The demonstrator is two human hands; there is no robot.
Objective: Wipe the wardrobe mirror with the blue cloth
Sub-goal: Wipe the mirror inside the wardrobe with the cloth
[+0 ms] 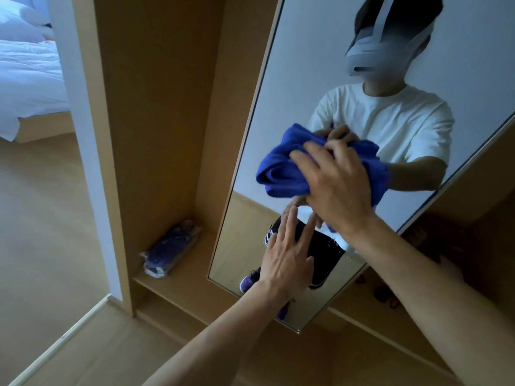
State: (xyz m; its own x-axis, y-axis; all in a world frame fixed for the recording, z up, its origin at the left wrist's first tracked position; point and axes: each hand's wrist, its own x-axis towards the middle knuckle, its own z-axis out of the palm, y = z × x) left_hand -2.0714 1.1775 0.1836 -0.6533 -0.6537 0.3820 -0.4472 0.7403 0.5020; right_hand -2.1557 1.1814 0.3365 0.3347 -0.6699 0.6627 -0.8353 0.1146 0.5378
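Note:
The tall wardrobe mirror (pixel 301 65) fills the centre and right, framed in light wood. A bunched blue cloth (pixel 281 168) is held against the glass at mid height. My right hand (pixel 337 185) lies on top of the cloth with fingers curled into its folds, pushing it onto the mirror. Below it, my left hand (pixel 289 252) has straight, spread fingers with the tips touching the glass. The mirror reflects a person in a white T-shirt and both hands behind the cloth.
An open wooden wardrobe bay (pixel 156 135) stands left of the mirror, with a plastic-wrapped blue package (pixel 170 249) on its low shelf. A white bed (pixel 28 76) shows through the opening at far left. Light wood floor (pixel 41 232) lies below.

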